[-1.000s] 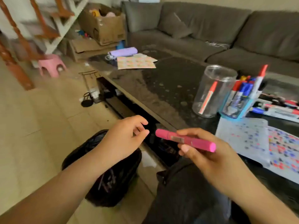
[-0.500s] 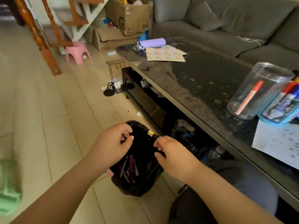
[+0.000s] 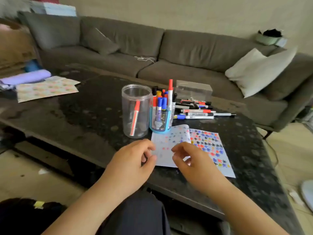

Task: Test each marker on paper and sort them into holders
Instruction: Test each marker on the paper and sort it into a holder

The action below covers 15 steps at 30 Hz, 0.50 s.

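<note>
My left hand [image 3: 133,160] and my right hand [image 3: 191,164] hover side by side over the near edge of the test paper [image 3: 209,147], which is covered in coloured marks. Both hands hold nothing, with fingers loosely curled. A folded-over sheet [image 3: 169,138] lies just beyond my fingertips. Behind the paper stands a clear jar [image 3: 136,92] holding one red marker [image 3: 135,116]. Next to it, a blue holder [image 3: 160,131] is packed with several markers. More loose markers [image 3: 196,112] lie on the black table [image 3: 88,116] to the right of the holder.
A clear plastic box [image 3: 194,90] sits behind the loose markers. Patterned paper [image 3: 45,88] and a purple roll [image 3: 25,78] lie at the table's far left. A black bag [image 3: 22,216] stands on the floor at lower left. A grey sofa [image 3: 152,53] lines the far side.
My right hand held a pink marker, then both hands went down to the black bag on the floor. Now both are back over the paper, and the pink marker is gone.
</note>
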Each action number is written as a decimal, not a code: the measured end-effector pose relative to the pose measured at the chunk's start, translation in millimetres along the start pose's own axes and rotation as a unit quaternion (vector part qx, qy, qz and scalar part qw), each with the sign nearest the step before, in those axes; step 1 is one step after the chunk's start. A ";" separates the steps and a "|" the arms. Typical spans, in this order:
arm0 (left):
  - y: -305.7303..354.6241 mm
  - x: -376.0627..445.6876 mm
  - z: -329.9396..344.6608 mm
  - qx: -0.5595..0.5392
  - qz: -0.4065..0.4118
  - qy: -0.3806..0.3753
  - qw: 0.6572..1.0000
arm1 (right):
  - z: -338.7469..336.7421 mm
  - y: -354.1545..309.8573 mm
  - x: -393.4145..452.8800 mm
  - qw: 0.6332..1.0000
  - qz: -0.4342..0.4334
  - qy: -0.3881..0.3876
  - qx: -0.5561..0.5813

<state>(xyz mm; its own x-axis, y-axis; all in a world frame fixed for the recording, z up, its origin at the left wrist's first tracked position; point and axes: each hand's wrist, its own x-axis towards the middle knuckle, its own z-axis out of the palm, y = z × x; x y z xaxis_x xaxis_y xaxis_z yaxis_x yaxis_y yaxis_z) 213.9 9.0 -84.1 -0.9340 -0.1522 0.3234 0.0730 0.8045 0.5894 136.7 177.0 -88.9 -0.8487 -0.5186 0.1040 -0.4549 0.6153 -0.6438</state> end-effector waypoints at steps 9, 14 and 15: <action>51.0 114.1 99.9 -0.039 0.038 -0.059 0.997 | -63.5 109.2 26.4 0.988 0.117 0.094 -0.025; 39.7 160.7 145.2 -0.033 0.026 -0.038 0.998 | -73.9 158.1 82.7 0.980 0.120 0.080 -0.139; 36.7 164.2 150.5 -0.035 0.023 -0.037 0.998 | -74.8 166.2 96.4 0.978 0.119 0.077 -0.153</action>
<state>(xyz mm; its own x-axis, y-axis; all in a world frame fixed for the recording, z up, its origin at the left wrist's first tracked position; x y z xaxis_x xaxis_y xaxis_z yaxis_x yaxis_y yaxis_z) 10.6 99.9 -120.8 -0.9520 -0.0714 0.2978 0.1382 0.7675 0.6260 -40.9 273.8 -129.2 -0.9600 -0.2589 0.1069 -0.2797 0.8682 -0.4099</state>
